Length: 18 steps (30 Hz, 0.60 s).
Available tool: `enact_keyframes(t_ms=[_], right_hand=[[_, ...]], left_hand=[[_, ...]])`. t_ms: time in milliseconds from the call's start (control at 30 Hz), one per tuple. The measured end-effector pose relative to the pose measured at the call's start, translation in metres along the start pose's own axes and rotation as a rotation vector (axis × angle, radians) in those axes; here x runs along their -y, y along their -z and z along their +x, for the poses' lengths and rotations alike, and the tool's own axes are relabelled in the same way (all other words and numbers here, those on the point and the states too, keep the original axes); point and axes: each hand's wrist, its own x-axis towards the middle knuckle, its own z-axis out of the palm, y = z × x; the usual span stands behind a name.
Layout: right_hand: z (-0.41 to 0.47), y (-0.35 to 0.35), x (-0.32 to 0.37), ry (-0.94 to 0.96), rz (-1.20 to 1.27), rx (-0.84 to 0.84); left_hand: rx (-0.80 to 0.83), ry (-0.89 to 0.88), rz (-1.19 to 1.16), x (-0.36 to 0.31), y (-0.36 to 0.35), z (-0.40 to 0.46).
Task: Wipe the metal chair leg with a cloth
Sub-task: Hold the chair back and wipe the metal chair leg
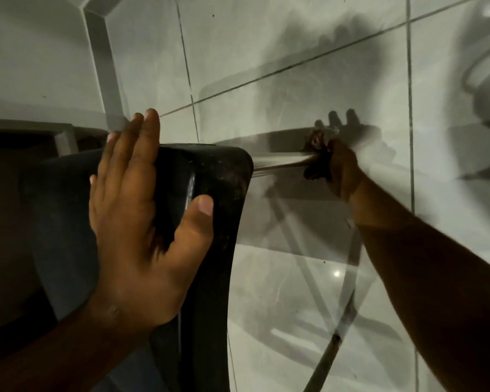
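Observation:
A dark plastic chair seat [210, 176] fills the lower left, tipped on its side. From its upper right corner a shiny metal chair leg [280, 161] runs to the right, blurred by motion. My left hand [142, 210] lies flat on the seat, fingers together and thumb spread, holding nothing. My right hand [337, 168] is closed around the leg's far end with a small crumpled cloth [321, 135] bunched in its grip. A second leg [331, 355] slants down at the lower middle.
The floor [294, 46] is pale glossy tile with dark grout lines and strong shadows of the chair and hand. A grey table frame [102, 58] stands at the upper left. A round grey object [487, 80] sits at the upper right edge.

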Motion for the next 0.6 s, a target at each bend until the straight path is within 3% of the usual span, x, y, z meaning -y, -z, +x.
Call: enact_keyframes(t_ms=[233,400,533,600], right_hand=[[-0.007,-0.004,0.005,0.063,-0.06,-0.02],[-0.109,-0.057,0.014,0.02,0.092,0.021],[-0.185,-0.093,0.021,0.156,0.245,0.141],[-0.199,-0.099,0.024,0.152,0.233,0.109]], left_hand=[[-0.019,0.007,0.037,0.002,0.002,0.003],[-0.035,0.081,0.118,-0.008,0.005,0.002],[-0.012,0.095,0.142,-0.01,0.008,0.002],[-0.011,0.101,0.145,-0.011,0.009,0.002]])
